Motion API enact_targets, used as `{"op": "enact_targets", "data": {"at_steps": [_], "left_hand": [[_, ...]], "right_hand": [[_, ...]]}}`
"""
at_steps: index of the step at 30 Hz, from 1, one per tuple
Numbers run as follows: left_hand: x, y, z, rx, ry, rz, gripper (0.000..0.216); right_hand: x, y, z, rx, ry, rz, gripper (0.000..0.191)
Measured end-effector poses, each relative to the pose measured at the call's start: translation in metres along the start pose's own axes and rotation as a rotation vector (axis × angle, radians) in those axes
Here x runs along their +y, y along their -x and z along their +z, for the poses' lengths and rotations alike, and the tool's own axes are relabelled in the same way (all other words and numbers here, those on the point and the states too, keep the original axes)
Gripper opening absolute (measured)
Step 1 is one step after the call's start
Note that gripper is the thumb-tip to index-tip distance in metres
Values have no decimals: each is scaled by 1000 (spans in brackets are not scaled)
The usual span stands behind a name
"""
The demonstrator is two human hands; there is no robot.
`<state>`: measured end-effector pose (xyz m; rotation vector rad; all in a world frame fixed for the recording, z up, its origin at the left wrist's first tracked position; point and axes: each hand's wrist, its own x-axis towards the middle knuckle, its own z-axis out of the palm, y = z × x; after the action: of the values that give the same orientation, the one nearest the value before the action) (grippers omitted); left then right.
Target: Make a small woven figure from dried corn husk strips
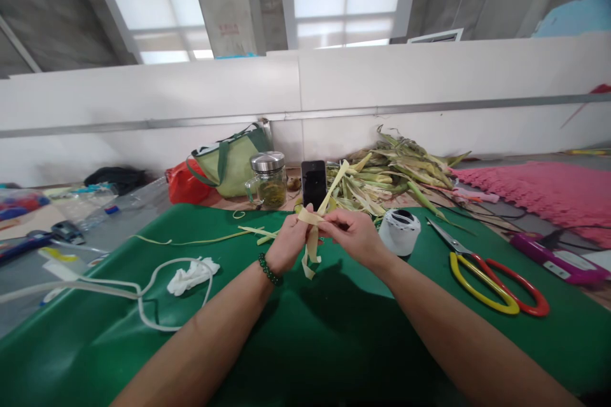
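Observation:
Pale yellow corn husk strips (311,247) are pinched between my two hands above the green mat (344,343). One strip sticks up and away toward the husk pile, and others hang below my fingers. My left hand (287,243), with a dark green bead bracelet (270,269) on its wrist, closes on the strips from the left. From the right, my right hand (356,235) grips them with thumb and fingers. A phone (314,183) stands upright just behind my hands. To the right of my right hand is a white spool (400,233).
Scissors (487,273) with yellow and red handles lie right, beside a purple tool (558,259). A glass mug (270,186), green bag (229,162) and corn husk pile (405,165) line the back. At left lie white tubing (143,292) and a crumpled tissue (191,276).

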<state>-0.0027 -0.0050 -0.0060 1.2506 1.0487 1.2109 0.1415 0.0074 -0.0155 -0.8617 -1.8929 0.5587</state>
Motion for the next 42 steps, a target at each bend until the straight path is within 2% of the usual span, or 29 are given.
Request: {"op": "enact_targets", "data": {"at_steps": [8,15,20,25,30,35,37,42], "left_hand": [[-1,-2,-4,-114,104,-14,44],[-1,-1,-1,-98,114,-25,46],[-3,0,1,-42,170,-70,23],[-1,1,0,-54,258,-114,7],[4,2,-1,-63,270,-138,10],[0,-1,-5,-184,294,-106,9],[-1,-1,-7,-194,302,-85,10],[1,2,-6,-242,236,-39,27]], "right_hand": [[3,1,-1,90,218,-27,9],[0,2,-1,86,271,-134,16],[2,3,0,94,310,-236,16],[5,3,1,113,336,-318,17],[8,2,1,128,346,-359,15],[6,2,-1,117,352,-390,15],[5,2,-2,113,362,-395,15],[6,1,-4,92,364,-421,16]]}}
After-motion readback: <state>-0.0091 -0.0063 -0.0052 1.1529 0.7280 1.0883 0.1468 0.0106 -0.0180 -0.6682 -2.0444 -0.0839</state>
